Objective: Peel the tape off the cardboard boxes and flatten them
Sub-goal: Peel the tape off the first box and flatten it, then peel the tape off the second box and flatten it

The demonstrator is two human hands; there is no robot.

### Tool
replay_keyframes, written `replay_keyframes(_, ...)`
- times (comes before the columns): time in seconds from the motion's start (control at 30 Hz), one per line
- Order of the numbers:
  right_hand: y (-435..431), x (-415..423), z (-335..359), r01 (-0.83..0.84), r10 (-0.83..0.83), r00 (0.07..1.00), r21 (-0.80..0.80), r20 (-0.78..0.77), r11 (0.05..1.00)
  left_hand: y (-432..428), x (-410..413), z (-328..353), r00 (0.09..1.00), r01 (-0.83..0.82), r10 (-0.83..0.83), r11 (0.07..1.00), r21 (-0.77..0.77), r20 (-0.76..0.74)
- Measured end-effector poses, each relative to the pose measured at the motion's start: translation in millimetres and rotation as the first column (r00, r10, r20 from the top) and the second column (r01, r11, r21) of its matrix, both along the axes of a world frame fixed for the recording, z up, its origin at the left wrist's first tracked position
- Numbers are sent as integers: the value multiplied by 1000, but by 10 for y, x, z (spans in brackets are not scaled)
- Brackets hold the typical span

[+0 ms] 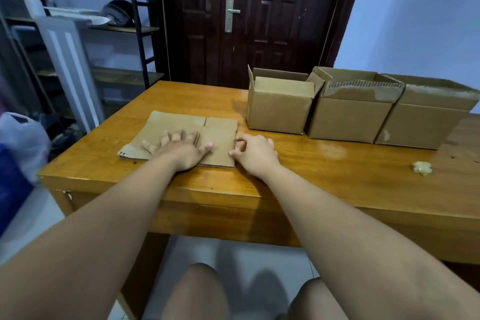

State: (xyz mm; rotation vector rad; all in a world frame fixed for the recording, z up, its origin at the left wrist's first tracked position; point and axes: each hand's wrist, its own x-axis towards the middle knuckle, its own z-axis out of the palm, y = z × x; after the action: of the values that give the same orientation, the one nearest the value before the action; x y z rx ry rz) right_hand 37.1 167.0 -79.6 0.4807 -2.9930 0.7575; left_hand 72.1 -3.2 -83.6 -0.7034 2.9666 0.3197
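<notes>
A flattened cardboard box lies on the wooden table near its front left. My left hand presses flat on it with fingers spread. My right hand rests at the flat box's right edge, fingers curled with the tips touching that edge. Three upright cardboard boxes stand in a row at the back right: a small one with open flaps, a middle one with torn top flaps, and a right one. A crumpled ball of peeled tape lies on the table at the right.
A dark door stands behind the table. A black metal shelf with items and a white panel are at the left. A plastic bag sits by the table's left corner. My knees are below the table edge.
</notes>
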Motion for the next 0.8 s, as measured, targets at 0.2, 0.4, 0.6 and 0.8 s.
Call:
replay_keyframes(0.2, -33, -106, -38, -83, 83, 997, 99, -3, 992, 0, -152, 5, 1000, 4, -3, 999, -52, 23)
replay_keyframes(0.4, -104, -195, -79, 1, 10, 998, 189, -61, 982, 20, -331, -3, 1000, 13, -14, 999, -48, -4)
replay_keyframes(0.6, -109, -260, -11, 12, 22, 985, 194, -172, 981, 30, -379, -72, 997, 37, -42, 996, -86, -68)
replay_keyframes(0.8, 100, -461, 409, 83, -37, 796, 49, -605, 995, 89, -278, -116, 884, 111, -205, 965, -238, -421)
